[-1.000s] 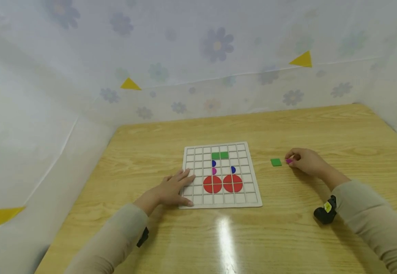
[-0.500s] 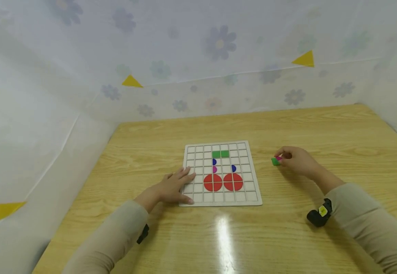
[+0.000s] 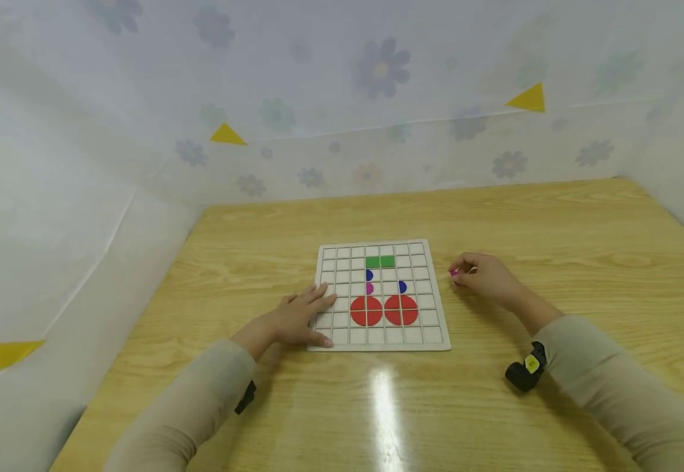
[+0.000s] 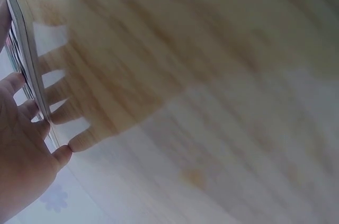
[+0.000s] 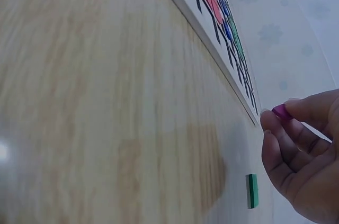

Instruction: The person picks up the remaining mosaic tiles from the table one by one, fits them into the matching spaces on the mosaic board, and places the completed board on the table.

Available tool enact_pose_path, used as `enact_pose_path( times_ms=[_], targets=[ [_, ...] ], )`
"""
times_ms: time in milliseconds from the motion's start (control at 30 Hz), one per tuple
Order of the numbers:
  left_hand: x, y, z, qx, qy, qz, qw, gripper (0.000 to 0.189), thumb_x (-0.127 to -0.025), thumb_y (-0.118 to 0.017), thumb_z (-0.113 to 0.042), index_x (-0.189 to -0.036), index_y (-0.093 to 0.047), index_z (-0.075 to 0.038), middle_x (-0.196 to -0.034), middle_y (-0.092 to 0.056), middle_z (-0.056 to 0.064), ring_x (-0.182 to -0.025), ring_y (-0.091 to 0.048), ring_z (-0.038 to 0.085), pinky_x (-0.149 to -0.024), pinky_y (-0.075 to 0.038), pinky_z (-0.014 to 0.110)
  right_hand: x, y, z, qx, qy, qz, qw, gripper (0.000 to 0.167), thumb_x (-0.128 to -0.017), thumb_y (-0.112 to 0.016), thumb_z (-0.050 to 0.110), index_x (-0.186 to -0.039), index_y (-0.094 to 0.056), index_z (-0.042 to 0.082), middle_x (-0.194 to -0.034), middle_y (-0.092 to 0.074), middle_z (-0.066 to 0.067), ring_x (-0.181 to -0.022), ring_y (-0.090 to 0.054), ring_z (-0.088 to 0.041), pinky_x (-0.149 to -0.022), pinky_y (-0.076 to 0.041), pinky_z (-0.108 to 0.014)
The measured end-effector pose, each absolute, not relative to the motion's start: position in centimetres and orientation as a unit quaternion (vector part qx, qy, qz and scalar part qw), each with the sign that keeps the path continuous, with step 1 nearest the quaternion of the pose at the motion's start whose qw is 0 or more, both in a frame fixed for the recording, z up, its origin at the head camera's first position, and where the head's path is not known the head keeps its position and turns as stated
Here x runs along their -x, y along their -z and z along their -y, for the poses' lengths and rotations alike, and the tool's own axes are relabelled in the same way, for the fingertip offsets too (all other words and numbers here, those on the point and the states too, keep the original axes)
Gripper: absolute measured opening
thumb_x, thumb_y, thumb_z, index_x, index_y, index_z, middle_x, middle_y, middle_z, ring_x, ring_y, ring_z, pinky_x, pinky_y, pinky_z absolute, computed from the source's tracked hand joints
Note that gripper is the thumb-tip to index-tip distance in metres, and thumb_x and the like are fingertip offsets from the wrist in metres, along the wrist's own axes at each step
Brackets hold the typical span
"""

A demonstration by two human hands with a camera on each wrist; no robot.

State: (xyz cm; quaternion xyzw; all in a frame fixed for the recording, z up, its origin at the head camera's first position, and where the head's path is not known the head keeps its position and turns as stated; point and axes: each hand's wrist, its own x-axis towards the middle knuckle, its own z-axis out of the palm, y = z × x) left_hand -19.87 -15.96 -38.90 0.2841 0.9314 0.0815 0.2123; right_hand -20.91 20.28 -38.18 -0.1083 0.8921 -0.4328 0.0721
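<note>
A white gridded board [image 3: 415, 335] lies on the table, bearing two red circles made of quarter pieces [image 3: 401, 311], two green squares [image 3: 380, 261], two blue half-circles [image 3: 403, 287] and a magenta half-circle [image 3: 369, 288]. My left hand [image 3: 296, 319] rests on the board's left edge with fingers spread. Just off the board's right side, my right hand [image 3: 486, 278] pinches a small magenta piece [image 5: 281, 111] between thumb and fingers; its full shape is covered. A loose green square [image 5: 252, 191] lies on the table below that hand in the right wrist view, hidden in the head view.
The wood-grain table [image 3: 247, 249] extends around the board. White flowered sheeting [image 3: 330, 98] stands behind and at both sides, with yellow triangles [image 3: 228, 134] on it. A black wrist camera [image 3: 526, 368] hangs below the right sleeve.
My right hand has carried the magenta piece left, over the loose green square, toward the board. The left hand has stayed on the board's edge.
</note>
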Motion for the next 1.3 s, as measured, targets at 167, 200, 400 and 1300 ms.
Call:
enact_pose_path(
  times_ms=[167,200,400,1300],
  targets=[
    [19.8,38.8,15.9,-0.285,-0.079,-0.930,0.217,0.086,-0.070,-0.053,-0.061,-0.139,-0.017,-0.024,-0.144,0.000,-0.001,-0.129,0.004,0.020,-0.099,-0.006,0.046,21.3,37.9,-19.3,0.107,0.433,-0.892,0.075,0.017,-0.086,-0.052,0.011,-0.099,-0.057,0.000,-0.086,-0.052,-0.010,-0.078,-0.047,-0.022,-0.064,-0.043,-0.030],
    [19.8,38.7,15.8,-0.285,-0.077,-0.930,0.218,0.086,-0.070,-0.053,-0.061,-0.139,-0.017,-0.024,-0.144,0.000,-0.001,-0.129,0.004,0.020,-0.099,-0.006,0.045,21.4,37.9,-19.2,0.107,0.435,-0.891,0.076,0.017,-0.086,-0.052,0.010,-0.099,-0.057,0.000,-0.086,-0.052,-0.010,-0.078,-0.047,-0.022,-0.064,-0.042,-0.030],
    [19.8,38.4,15.7,-0.288,-0.074,-0.929,0.219,0.086,-0.071,-0.054,-0.059,-0.139,-0.018,-0.022,-0.144,-0.002,0.001,-0.129,0.003,0.022,-0.099,-0.007,0.046,22.1,38.0,-18.3,0.101,0.440,-0.889,0.077,0.017,-0.085,-0.053,0.009,-0.099,-0.057,0.000,-0.087,-0.053,-0.010,-0.078,-0.045,-0.022,-0.063,-0.040,-0.030],
    [19.8,38.7,15.6,-0.286,-0.075,-0.932,0.212,0.085,-0.071,-0.056,-0.057,-0.139,-0.018,-0.023,-0.144,-0.002,0.002,-0.130,0.002,0.021,-0.099,-0.007,0.045,24.6,38.3,-16.1,0.113,0.423,-0.894,0.095,0.010,-0.081,-0.055,0.005,-0.091,-0.057,0.002,-0.085,-0.052,-0.009,-0.075,-0.047,-0.021,-0.059,-0.041,-0.028]
  ],
)
